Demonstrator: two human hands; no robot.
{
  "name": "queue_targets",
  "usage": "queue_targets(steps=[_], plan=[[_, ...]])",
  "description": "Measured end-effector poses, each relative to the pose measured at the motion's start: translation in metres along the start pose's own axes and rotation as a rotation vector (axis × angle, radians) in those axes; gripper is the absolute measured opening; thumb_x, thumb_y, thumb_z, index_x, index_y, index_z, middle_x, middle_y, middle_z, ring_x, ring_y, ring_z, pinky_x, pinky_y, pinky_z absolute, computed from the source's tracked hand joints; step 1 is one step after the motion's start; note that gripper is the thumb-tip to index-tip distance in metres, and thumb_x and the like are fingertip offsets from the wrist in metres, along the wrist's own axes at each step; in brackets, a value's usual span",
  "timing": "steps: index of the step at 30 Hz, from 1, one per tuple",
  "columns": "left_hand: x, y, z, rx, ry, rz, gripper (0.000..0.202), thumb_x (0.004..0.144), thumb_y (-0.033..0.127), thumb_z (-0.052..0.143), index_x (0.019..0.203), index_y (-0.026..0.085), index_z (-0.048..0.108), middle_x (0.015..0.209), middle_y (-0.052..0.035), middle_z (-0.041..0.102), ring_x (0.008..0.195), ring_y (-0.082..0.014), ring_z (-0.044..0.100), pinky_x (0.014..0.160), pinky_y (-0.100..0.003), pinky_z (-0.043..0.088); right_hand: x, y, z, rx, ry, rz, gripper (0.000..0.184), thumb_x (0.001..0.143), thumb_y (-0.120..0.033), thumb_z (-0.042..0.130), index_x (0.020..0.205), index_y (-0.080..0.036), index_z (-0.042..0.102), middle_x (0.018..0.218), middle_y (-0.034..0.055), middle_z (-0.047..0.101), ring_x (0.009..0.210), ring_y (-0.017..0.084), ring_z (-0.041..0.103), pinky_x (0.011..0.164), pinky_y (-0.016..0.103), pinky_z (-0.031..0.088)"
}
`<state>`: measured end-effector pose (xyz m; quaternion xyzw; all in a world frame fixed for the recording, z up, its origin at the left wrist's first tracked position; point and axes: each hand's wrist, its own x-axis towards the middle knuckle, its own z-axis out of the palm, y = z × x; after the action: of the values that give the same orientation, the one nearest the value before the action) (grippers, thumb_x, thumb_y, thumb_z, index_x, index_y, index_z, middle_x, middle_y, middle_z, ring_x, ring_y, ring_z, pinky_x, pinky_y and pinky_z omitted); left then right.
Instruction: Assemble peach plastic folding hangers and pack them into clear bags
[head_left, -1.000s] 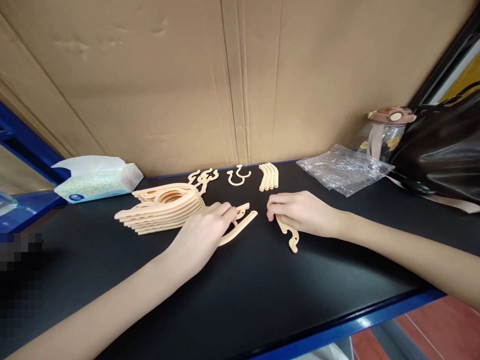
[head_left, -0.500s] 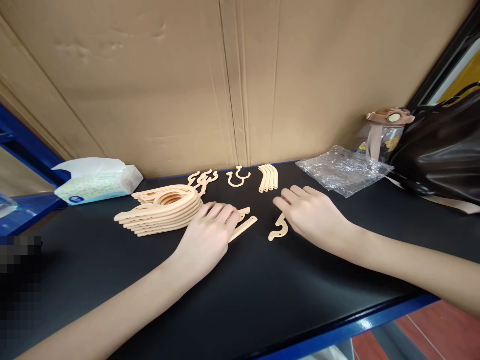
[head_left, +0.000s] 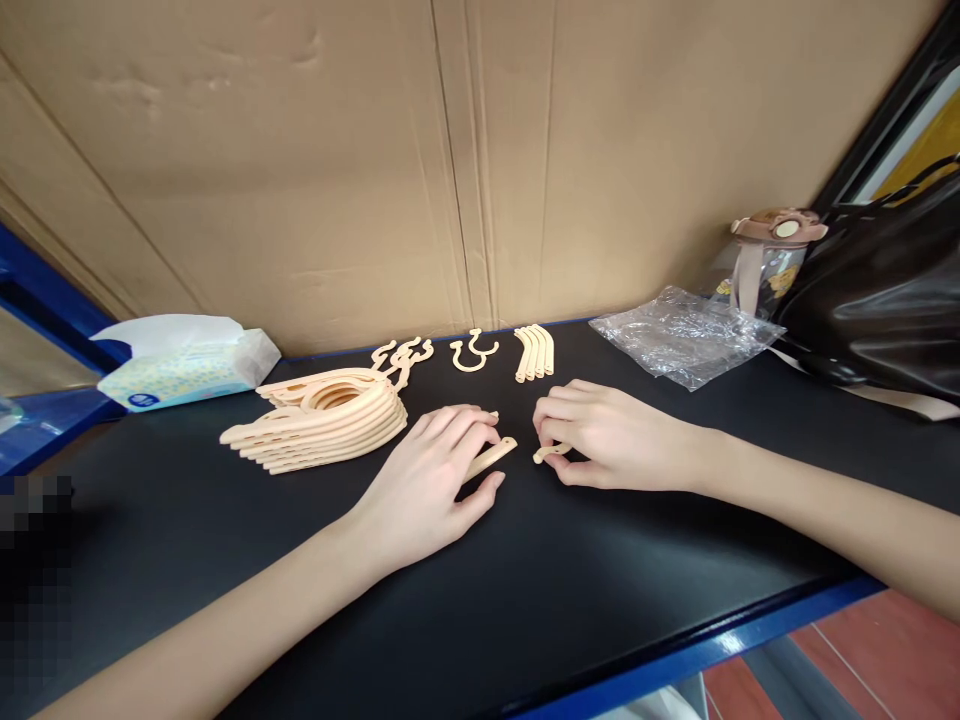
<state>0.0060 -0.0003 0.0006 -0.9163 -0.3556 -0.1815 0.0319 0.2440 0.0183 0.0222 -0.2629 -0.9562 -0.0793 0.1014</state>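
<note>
My left hand (head_left: 431, 475) lies palm down over cream plastic hanger pieces, thumb spread from the fingers. A straight hanger arm (head_left: 493, 457) sticks out between its index finger and thumb; the rest is covered by the hand. To the right, my right hand (head_left: 604, 435) is closed, thumb and fingers pinching a cream hanger hook (head_left: 549, 453), whose end shows at the fingertips. A stack of cream hangers (head_left: 322, 425) sits left of my left hand. Behind are a cluster of loose hooks (head_left: 405, 355), two more hooks (head_left: 471, 362) and several curved arm pieces (head_left: 534, 353).
On the black table (head_left: 480, 600), a tissue pack (head_left: 187, 370) stands at the back left. A clear plastic bag (head_left: 686, 335), a bottle (head_left: 776, 260) and a black bag (head_left: 885, 290) are at the right. Cardboard (head_left: 337, 180) forms the back wall.
My right hand has moved slightly left and down and taken hold of the hook that lay on the table. My left thumb has come out from under the hand, away from the fingers.
</note>
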Motion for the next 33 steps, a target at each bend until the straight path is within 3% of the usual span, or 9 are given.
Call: queue_targets(steps=[4,9,23,27,33], plan=[[0.000,-0.002,0.000,-0.105,-0.056,-0.068,0.012,0.092,0.030,0.048,0.085,0.020,0.048,0.129,-0.0074,0.054,0.129,-0.0260,0.040,0.102,-0.046,0.040,0.004,0.001,0.013,-0.023,0.088,0.063,0.022,0.096,-0.021,0.039,0.080,-0.016,0.054,0.070,0.0015,0.056,0.063,0.015,0.048,0.065,0.029,0.036],[0.000,0.000,-0.004,-0.178,-0.080,-0.053,0.015,0.095,0.025,0.040,0.081,0.021,0.043,0.129,-0.0085,0.053,0.120,-0.0236,0.051,0.098,-0.045,0.045,0.004,0.005,0.021,0.077,0.084,0.164,0.023,0.101,-0.027,0.030,0.089,-0.018,0.046,0.067,-0.0015,0.052,0.053,0.013,0.043,0.053,0.026,0.029],[-0.002,0.002,-0.003,-0.201,-0.016,-0.020,0.012,0.097,0.026,0.039,0.086,0.021,0.043,0.128,-0.0087,0.052,0.117,-0.0222,0.055,0.096,-0.040,0.049,0.002,0.003,0.019,0.416,0.043,0.085,0.015,0.094,-0.027,0.045,0.091,-0.017,0.056,0.077,-0.0012,0.054,0.062,0.009,0.046,0.058,0.022,0.034],[-0.002,0.003,-0.002,-0.119,-0.011,0.027,0.014,0.097,0.021,0.037,0.096,0.018,0.051,0.132,-0.0108,0.050,0.118,-0.0213,0.055,0.099,-0.038,0.048,0.005,-0.001,0.019,0.503,0.065,0.104,0.027,0.096,-0.036,0.044,0.083,-0.016,0.057,0.074,-0.0015,0.052,0.060,0.008,0.045,0.057,0.022,0.033],[-0.005,0.005,0.003,-0.044,0.013,0.037,0.019,0.097,0.022,0.037,0.097,0.015,0.055,0.134,-0.0130,0.052,0.119,-0.0244,0.054,0.099,-0.042,0.049,0.006,-0.003,0.022,0.550,0.082,0.061,0.036,0.100,-0.037,0.037,0.078,-0.015,0.057,0.070,-0.0011,0.052,0.060,0.008,0.047,0.058,0.022,0.034]])
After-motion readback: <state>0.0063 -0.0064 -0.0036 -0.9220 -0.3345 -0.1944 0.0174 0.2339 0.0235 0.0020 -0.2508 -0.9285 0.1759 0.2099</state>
